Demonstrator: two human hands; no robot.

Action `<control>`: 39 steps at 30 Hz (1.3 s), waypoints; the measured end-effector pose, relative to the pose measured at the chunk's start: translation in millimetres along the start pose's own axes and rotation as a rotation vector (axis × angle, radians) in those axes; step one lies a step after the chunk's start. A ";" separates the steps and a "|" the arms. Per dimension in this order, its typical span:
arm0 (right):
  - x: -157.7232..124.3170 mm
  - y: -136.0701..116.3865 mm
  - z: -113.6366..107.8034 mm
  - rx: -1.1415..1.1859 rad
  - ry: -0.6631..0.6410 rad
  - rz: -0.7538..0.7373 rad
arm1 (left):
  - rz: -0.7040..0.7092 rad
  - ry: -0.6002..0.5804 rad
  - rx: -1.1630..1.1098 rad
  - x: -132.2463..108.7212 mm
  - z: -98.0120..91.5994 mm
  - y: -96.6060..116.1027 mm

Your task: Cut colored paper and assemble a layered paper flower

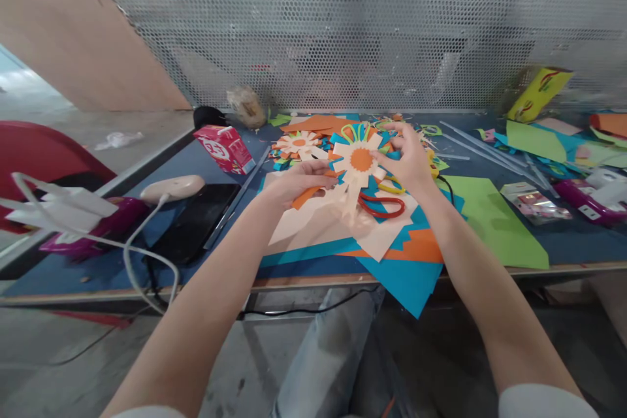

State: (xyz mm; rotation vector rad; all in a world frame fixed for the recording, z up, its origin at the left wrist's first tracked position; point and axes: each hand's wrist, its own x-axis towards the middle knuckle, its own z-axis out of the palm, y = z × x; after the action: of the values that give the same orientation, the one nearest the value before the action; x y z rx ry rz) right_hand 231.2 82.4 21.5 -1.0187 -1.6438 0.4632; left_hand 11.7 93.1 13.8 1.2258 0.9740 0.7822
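A cream paper flower [360,163] with an orange round centre is held above the blue table [196,163]. My left hand [298,181] pinches its lower left petals, fingers closed on the paper. My right hand [410,158] grips its right side, fingers curled round the petals. Beneath lie sheets of cream, blue and orange paper [392,248] and red-handled scissors [385,208]. A second paper flower [298,142] lies flat farther back on the left.
A red carton [225,147], a black tablet [196,222] and a white cable [142,255] sit at the left. Green paper [494,222], a yellow box [539,93], clear strips [484,147] and a purple tool [592,199] lie right. Perforated metal screen [343,26] behind.
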 end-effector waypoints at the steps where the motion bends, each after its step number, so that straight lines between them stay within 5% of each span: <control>1: -0.4 -0.2 0.2 -0.017 0.002 -0.004 | 0.010 0.007 0.005 1.1 0.7 -1.1; 16: 4.2 6.4 -1.7 0.067 0.011 0.027 | 0.034 -0.026 -0.033 5.8 2.9 -6.6; 23: 6.6 14.2 -18.1 -0.200 0.437 -0.128 | 0.068 0.080 -0.057 6.5 2.1 -4.4; 26: 4.5 15.2 -24.0 -0.312 0.511 -0.215 | 0.117 0.065 -0.125 6.1 1.4 -4.7; 29: 0.1 11.8 -21.0 -0.393 0.353 -0.323 | 0.241 -0.011 -0.202 2.0 3.7 -3.3; 34: -8.5 -1.0 -5.1 -0.456 -0.377 -0.557 | 0.319 -0.113 -0.179 -10.4 8.7 2.2; 39: -12.7 -5.9 3.4 -0.415 -0.358 -0.561 | 0.332 -0.247 -0.158 -14.3 5.7 1.1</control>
State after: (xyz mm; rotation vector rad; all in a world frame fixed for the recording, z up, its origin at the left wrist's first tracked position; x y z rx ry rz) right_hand 226.3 69.6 17.3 -0.7347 -2.3121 -0.0869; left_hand 11.2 78.3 17.8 1.3255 0.5037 0.9221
